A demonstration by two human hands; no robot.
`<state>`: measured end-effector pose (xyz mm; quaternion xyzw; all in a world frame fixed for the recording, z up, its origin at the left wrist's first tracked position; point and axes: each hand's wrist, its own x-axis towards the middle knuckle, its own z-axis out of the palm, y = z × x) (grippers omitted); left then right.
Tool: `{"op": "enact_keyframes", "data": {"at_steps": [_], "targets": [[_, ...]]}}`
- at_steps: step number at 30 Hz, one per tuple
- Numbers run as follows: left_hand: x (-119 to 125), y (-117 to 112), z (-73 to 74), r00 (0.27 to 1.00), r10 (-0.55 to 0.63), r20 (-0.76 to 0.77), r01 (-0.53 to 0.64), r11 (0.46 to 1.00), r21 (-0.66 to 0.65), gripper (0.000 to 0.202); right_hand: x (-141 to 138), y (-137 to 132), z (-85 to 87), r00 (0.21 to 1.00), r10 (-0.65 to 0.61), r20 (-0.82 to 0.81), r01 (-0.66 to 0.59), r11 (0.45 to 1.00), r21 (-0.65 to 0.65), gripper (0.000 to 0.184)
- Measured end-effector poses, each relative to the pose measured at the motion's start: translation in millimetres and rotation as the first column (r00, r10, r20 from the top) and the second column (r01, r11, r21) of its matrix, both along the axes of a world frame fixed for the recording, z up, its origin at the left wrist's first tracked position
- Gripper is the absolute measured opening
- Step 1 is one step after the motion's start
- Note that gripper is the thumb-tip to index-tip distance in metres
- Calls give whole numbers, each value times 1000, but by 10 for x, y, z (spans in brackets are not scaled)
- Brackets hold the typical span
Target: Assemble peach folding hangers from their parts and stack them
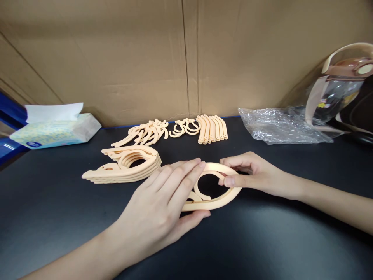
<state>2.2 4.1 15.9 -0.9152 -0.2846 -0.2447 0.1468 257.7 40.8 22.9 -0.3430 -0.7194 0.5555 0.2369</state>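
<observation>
By the right hand (255,173) the rounded end of a folded hanger (220,203) is pinched; by the left hand (163,202) its other end is covered and clasped, over the black table (276,245). Light, stiff, slightly slick plastic is suggested, best gripped by the thick outer rim, the thinner inner curve being spared. Beyond, a hanger stack (145,171) and curved strips (212,130) are laid out.

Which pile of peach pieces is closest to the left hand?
The neat stack with a big round opening, just past the left hand. The other piles lie farther back, near the cardboard.
</observation>
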Motion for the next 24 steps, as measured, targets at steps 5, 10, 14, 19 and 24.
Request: {"op": "enact_keyframes", "data": {"at_steps": [5,10,14,19,24], "targets": [[34,-5,28,999,-4,-33,5,999,36,52,16,24,-45,983,-120,-142,129,990,57,53],[28,-13,239,993,-26,-114,43,988,149,50,32,118,-121,926,-273,-261,277,961,-19,47],[-299,134,531,991,114,-74,-114,993,12,63,36,136,-133,935,-265,-235,271,962,-7,41],[-1069,453,699,937,346,-46,-348,916,-201,83,33,107,-103,961,-231,-153,240,970,38,31],[-1453,570,612,901,432,-43,-419,838,-350,90,34,114,-101,966,-232,-113,236,971,30,26]]}}
